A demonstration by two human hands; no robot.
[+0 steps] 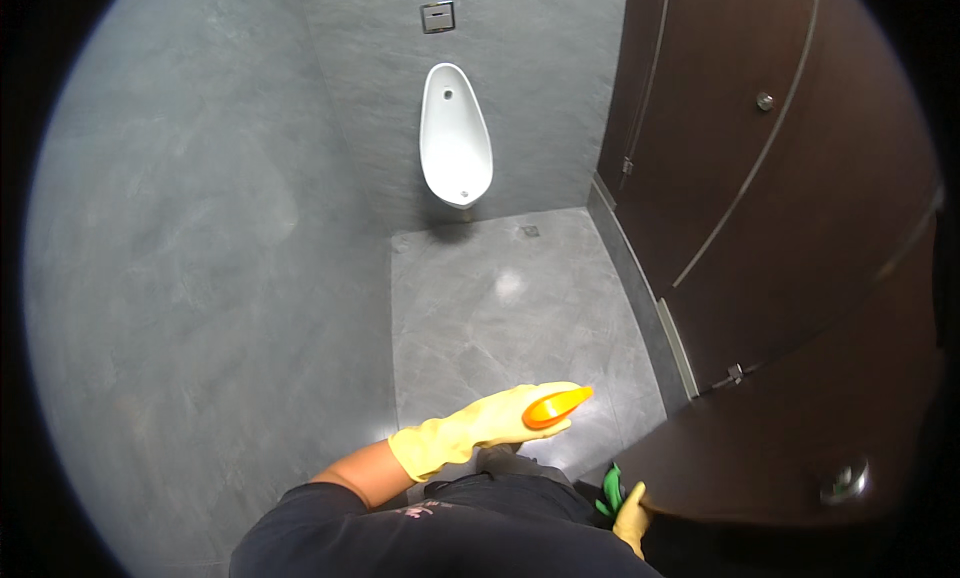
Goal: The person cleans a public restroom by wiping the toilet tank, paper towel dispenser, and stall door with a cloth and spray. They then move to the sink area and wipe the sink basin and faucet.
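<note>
My left hand [517, 417], in a yellow rubber glove, is closed around an orange plastic object [557, 407], perhaps the top of a bottle, above the grey floor. At the lower right, my right hand [633, 516], also in a yellow glove, is at the edge of a dark brown door [750, 458]. A green object [613, 488] shows right beside it; whether this hand grips the green object or the door cannot be told, since its fingers are mostly hidden. Ahead, a white ceramic urinal [456, 139] hangs on the grey wall.
A metal flush plate [438, 17] sits above the urinal. A floor drain [531, 231] lies near the back wall. Dark brown partition doors [697, 128] with a round knob [764, 101] line the right side; a grey wall [210, 278] rises on the left.
</note>
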